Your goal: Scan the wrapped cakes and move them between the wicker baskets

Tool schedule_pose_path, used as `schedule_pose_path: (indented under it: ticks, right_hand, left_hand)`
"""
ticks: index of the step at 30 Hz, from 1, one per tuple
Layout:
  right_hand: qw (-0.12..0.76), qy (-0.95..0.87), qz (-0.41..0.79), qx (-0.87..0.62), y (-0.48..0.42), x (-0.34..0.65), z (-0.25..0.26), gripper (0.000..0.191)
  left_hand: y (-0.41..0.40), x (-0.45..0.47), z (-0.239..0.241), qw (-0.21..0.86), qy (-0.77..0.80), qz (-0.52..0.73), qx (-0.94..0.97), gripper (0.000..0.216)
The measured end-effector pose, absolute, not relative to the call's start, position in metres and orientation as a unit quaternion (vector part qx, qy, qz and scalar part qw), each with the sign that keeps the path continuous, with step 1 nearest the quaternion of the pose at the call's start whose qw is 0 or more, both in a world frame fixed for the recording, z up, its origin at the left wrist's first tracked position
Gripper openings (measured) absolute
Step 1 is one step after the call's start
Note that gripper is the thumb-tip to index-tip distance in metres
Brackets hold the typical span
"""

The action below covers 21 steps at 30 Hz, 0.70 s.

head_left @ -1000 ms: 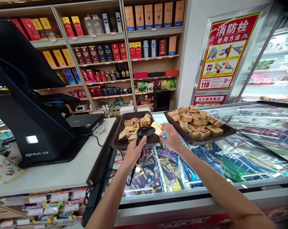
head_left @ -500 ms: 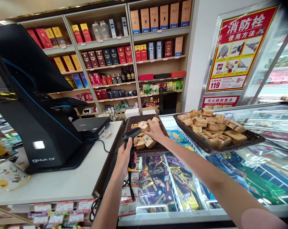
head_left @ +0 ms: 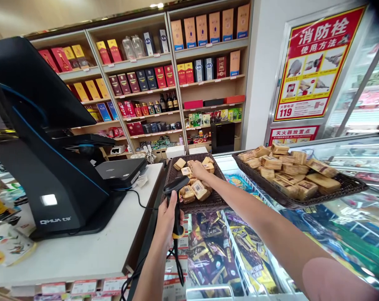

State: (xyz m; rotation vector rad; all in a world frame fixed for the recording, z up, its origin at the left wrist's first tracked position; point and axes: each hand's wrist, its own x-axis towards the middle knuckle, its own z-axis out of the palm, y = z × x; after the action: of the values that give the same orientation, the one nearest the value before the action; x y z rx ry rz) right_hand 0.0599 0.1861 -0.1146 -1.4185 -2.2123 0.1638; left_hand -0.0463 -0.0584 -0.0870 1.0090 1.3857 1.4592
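My left hand [head_left: 167,215] is closed round the handle of a black barcode scanner [head_left: 176,187], its head raised beside a dark wicker tray [head_left: 208,200] on the freezer lid. My right hand [head_left: 198,170] reaches into that tray among several small tan wrapped packets [head_left: 199,190], its fingers curled down on one packet [head_left: 186,171]. The scanner's cable hangs below my left hand.
A second wicker tray [head_left: 349,187] heaped with the same packets sits to the right on the glass-topped freezer [head_left: 239,251]. A black checkout terminal [head_left: 35,138] stands on the white counter [head_left: 83,238] at left. Shelves of boxed bottles [head_left: 152,83] line the back wall.
My right hand moved from beside the right tray into the left tray with a packet. My left hand lowered the scanner a little. The view shifted left.
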Motion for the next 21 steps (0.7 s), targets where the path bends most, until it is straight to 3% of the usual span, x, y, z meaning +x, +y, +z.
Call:
schedule_pose_path:
  ticks: [9,15,21]
  right_hand:
    - [0.28,-0.758,-0.004,-0.589,0.138,0.185,-0.115,0.035]
    - [0.335,-0.629,-0.066,-0.698,0.113,0.297,-0.112,0.037]
    - [0.396,-0.531,-0.018,-0.749,0.129,0.343,-0.125,0.049]
  left_hand:
    - [-0.051,-0.025,-0.088,0.442,0.551,0.561,0.431,0.059]
    - [-0.046,-0.002,-0.07,0.42,0.533,0.545,0.493,0.054]
    - [-0.036,0.021,-0.057,0.431,0.495,0.544,0.522,0.055]
